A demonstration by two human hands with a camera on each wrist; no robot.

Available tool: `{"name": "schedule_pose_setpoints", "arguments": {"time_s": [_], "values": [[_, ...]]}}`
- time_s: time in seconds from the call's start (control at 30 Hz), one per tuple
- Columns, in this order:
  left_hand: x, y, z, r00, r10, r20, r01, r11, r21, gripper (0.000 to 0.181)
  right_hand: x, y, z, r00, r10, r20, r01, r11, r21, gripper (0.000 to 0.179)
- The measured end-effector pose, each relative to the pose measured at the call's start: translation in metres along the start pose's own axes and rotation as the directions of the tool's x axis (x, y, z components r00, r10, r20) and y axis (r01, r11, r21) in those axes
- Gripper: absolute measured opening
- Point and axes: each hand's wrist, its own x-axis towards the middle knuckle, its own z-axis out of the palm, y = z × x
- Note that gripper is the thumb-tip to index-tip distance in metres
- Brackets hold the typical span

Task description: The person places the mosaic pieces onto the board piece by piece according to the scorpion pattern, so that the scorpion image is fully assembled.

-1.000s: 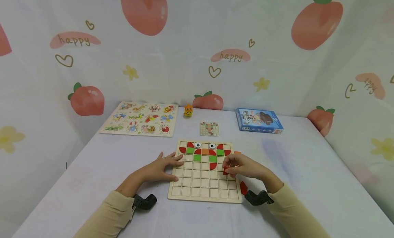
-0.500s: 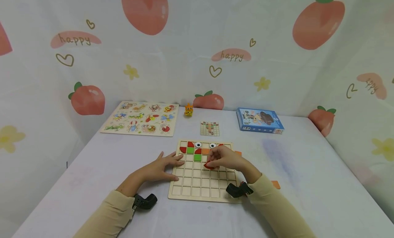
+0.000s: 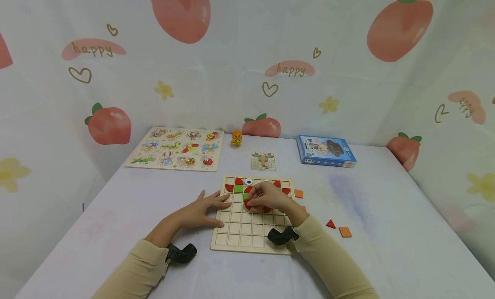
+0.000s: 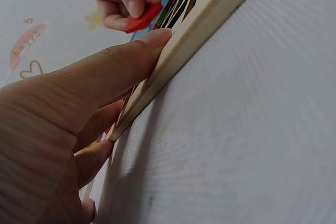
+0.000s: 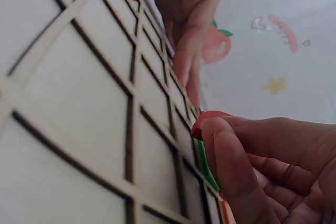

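A wooden grid board (image 3: 247, 230) lies in front of me. Its far rows hold red quarter-circle, green square and eye tiles. My left hand (image 3: 199, 211) rests along the board's left edge with its fingers spread and the fingertips on the rim. Between thumb and fingertips my right hand (image 3: 270, 198) pinches a red quarter-circle tile (image 5: 207, 116), close over the grid just below a green tile (image 3: 245, 196) left of the middle. In the head view this hand covers part of the middle tiles. The left wrist view shows the same pinch beyond my left thumb (image 4: 131, 56).
Loose on the table right of the board are orange square tiles (image 3: 345, 232) and a red triangle tile (image 3: 330, 224). Behind the board lie a small pattern card (image 3: 256, 165), an insect puzzle board (image 3: 175, 151), an orange toy figure (image 3: 236, 138) and a blue box (image 3: 328, 151).
My right hand has moved left across the board with the red quarter-circle tile, from the right-hand columns to left of the middle. The left hand has stayed in place.
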Motion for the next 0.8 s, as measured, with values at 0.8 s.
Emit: {"name": "schedule_pose_setpoints", "arguments": {"time_s": [0.8], "values": [[0.0001,0.0012,-0.0011,1.000,0.008,0.005,-0.008,1.000,0.011,0.064,0.0013,0.0082,0.0086,0.992,-0.091,-0.090,0.070,0.975,-0.210,0.017]]}}
